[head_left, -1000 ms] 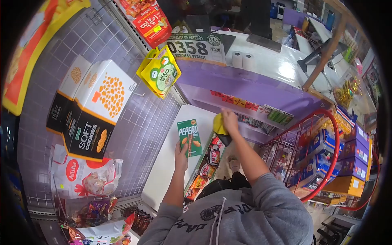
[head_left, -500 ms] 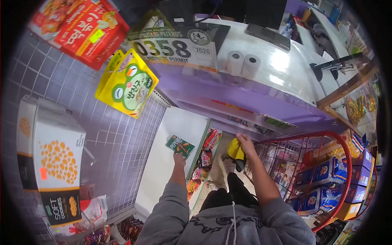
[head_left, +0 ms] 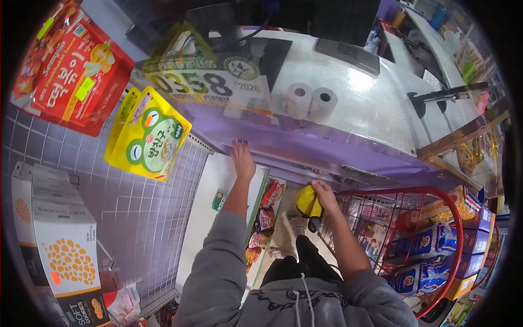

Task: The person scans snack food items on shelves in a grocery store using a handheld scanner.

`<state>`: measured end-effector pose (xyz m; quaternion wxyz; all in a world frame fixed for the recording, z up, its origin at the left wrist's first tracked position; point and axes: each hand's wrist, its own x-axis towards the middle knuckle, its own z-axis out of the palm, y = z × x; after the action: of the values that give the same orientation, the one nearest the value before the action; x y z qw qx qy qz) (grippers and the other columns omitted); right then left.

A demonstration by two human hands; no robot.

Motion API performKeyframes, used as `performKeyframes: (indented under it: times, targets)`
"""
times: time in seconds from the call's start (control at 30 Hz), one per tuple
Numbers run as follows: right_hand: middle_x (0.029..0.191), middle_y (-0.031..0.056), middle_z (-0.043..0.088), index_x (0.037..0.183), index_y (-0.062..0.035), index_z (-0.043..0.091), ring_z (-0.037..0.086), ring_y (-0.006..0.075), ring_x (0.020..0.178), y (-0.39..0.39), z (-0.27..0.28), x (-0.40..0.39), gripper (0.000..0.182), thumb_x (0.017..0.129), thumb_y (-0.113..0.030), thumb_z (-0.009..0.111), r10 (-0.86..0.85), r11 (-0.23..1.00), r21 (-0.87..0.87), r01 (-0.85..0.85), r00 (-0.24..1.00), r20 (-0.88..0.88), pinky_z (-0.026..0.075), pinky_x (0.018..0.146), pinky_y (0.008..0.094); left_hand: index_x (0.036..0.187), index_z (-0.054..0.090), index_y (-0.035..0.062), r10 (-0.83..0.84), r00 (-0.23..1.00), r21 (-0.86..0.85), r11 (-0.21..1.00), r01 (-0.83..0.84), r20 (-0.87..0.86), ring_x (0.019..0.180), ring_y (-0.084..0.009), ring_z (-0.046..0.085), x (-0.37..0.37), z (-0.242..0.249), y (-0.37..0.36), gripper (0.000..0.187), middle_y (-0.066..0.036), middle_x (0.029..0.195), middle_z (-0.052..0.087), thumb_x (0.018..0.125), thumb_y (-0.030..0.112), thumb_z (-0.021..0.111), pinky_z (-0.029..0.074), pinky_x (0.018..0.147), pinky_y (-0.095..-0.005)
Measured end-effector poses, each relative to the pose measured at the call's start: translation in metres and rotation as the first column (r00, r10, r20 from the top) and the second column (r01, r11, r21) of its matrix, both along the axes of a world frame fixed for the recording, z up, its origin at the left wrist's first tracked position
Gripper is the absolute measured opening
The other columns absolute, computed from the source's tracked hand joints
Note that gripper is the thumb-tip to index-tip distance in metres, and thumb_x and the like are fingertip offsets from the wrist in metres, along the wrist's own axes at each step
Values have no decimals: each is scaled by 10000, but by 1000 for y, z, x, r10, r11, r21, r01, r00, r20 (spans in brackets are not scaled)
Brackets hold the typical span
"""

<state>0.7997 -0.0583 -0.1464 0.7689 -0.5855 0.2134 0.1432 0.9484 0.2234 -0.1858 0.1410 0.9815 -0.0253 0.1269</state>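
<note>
My left hand (head_left: 243, 159) reaches forward over the far end of the white shelf (head_left: 204, 229), close to the purple counter front, with its fingers stretched out and nothing in them. Behind my left forearm, a green box (head_left: 219, 200) lies on the shelf, partly covered by the arm. My right hand (head_left: 324, 196) is closed on a yellow and black item (head_left: 309, 203), held beside the red wire basket.
The counter (head_left: 348, 114) bears two paper rolls (head_left: 298, 98). Yellow packs (head_left: 152, 136) and a red pack (head_left: 76, 76) hang at left above cookie boxes (head_left: 68, 256). The red wire basket (head_left: 460, 234) at right holds blue packs (head_left: 422, 242).
My left hand has left the green box and moved forward to the counter front, its fingers now spread. The view has shifted slightly. My right hand still holds the yellow and black item.
</note>
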Motion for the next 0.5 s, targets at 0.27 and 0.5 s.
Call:
performKeyframes:
  times: [0.27, 0.5]
  targets:
    - [848, -4, 558, 948, -40, 594, 498, 99, 815, -34, -12, -6, 269, 930, -304, 546, -54, 996, -71, 55, 998, 22, 399, 764, 239, 975, 631, 49, -200, 978, 45, 978, 202, -58, 937, -358, 610, 78, 10, -19, 237, -185, 978, 641, 841, 203, 510, 475, 796, -473]
    - [861, 5, 563, 978, -23, 598, 500, 109, 827, -28, -2, -2, 286, 932, -299, 540, -110, 989, -94, 118, 990, 84, 400, 783, 246, 912, 620, 66, -228, 973, 110, 969, 222, 43, 893, -325, 621, 81, 35, -23, 218, -167, 926, 639, 851, 233, 496, 489, 744, -424]
